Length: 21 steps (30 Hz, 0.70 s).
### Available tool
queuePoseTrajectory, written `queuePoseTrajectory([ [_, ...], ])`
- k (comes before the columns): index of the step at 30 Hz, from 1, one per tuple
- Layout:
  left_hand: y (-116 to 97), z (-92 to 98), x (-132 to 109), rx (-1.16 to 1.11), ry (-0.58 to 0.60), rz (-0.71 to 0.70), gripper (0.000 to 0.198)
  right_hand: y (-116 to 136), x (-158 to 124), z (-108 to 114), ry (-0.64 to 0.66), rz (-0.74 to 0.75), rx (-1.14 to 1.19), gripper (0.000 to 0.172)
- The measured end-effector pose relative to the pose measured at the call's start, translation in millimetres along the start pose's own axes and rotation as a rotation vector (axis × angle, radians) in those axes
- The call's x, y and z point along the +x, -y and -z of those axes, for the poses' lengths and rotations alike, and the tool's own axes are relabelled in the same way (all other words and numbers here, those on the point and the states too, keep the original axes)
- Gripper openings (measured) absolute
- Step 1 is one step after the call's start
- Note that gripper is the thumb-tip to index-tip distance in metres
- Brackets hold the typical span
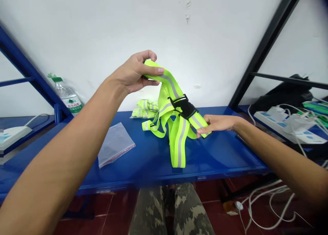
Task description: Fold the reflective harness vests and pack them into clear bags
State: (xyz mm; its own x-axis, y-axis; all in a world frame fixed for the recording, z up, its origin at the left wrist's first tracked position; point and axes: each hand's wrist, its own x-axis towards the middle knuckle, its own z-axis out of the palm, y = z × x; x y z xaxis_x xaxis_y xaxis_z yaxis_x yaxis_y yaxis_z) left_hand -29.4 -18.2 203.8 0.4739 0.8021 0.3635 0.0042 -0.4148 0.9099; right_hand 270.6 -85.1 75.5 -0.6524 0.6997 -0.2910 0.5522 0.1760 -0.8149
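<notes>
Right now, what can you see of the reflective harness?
The reflective harness is a tangle of neon yellow-green straps that look like fabric, each with a grey reflective stripe down its middle. A black plastic buckle sits on one strap and looks joined. The left hand grips a strap end up high, the right hand pinches another strap just past the buckle, and the lower loops hang down onto the blue shelf.

A white plaster wall (205,33), chipped in a few small spots, rises behind a long, glossy blue steel shelf (225,156). A slanted black metal upright (263,47) stands at the right, dark red floor tiles (102,214) with pale grout lines lie below, and the light is even and soft.
</notes>
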Motion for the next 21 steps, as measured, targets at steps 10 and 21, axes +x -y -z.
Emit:
queuePoseTrajectory([
  [10, 2, -3.6, -7, -0.158, -0.044, -0.063, 0.028, -14, 44, -47, -0.177, -0.016, 0.74, 0.036],
  [21, 24, 49.9, -12, 0.177, -0.009, 0.058, 0.032, 12, -19, 21, -0.828, 0.08, 0.184, 0.068],
])
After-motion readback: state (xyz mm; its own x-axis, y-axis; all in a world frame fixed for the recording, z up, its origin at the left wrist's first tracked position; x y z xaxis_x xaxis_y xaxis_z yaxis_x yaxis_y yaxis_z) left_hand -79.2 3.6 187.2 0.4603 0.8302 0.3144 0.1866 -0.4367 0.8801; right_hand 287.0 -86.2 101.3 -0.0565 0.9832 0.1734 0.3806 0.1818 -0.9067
